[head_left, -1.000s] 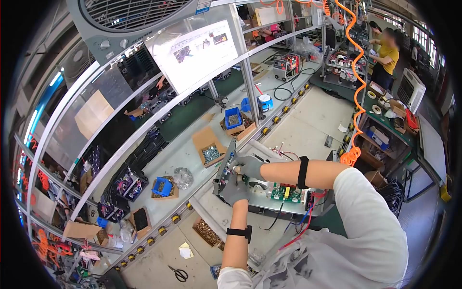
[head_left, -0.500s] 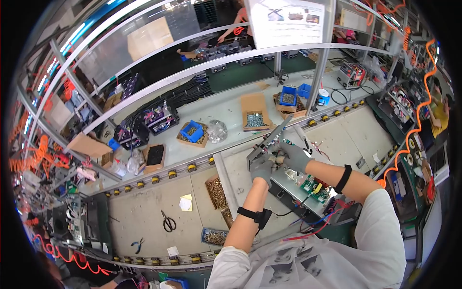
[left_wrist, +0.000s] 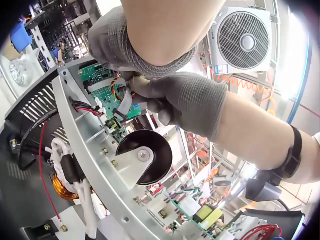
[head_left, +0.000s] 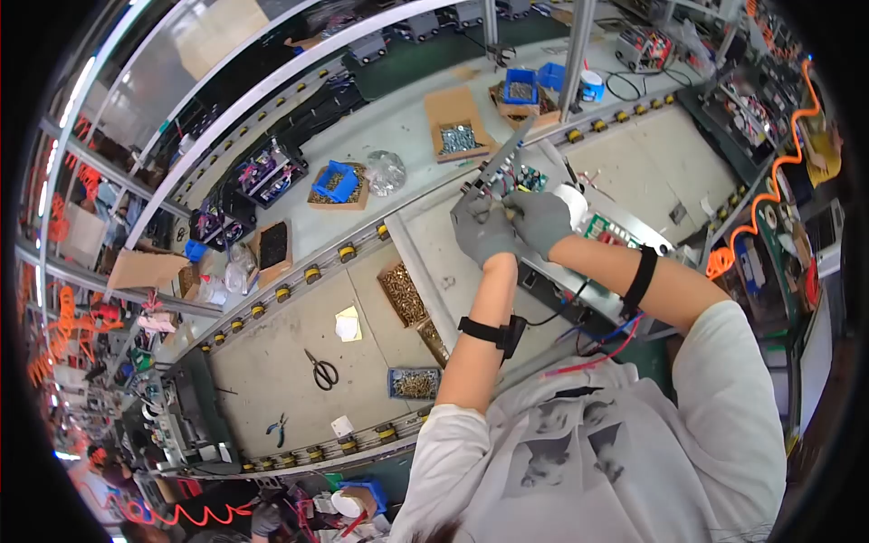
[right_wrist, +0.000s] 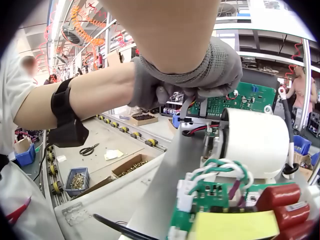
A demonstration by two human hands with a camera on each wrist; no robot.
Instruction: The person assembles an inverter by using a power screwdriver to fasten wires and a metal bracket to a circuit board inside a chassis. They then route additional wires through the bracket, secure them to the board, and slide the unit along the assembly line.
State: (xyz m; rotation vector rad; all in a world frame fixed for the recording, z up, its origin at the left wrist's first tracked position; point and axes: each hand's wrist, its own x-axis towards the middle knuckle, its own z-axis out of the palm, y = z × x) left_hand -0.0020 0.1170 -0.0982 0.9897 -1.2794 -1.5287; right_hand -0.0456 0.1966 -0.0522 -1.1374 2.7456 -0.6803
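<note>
My grey-gloved left hand [head_left: 484, 228] and right hand [head_left: 540, 223] meet at an upright front panel [head_left: 509, 152] on a partly built electrical unit. Behind that panel a green circuit board [left_wrist: 102, 92] shows, with a grey ribbon cable [left_wrist: 124, 103] and thin coloured wires [left_wrist: 118, 89] running to the fingers. The right fingers curl and pinch at the ribbon cable. Curled beside them, the left fingers are mostly hidden by glove and forearm, and I cannot tell what they hold. A white drum [right_wrist: 257, 142] stands on the chassis just below the hands.
Toward me on the chassis sits another green board with red capacitors [right_wrist: 287, 212]. Left of the unit lie a box of brass fittings [head_left: 402, 294], a blue screw bin [head_left: 415, 383], scissors [head_left: 321, 369] and pliers [head_left: 280, 430]. Open cartons [head_left: 455, 127] of hardware line the back bench.
The head view has turned, swinging the scene about. My hands have drawn closer together at the panel, their fingers now meeting near the cable; the panel stays upright.
</note>
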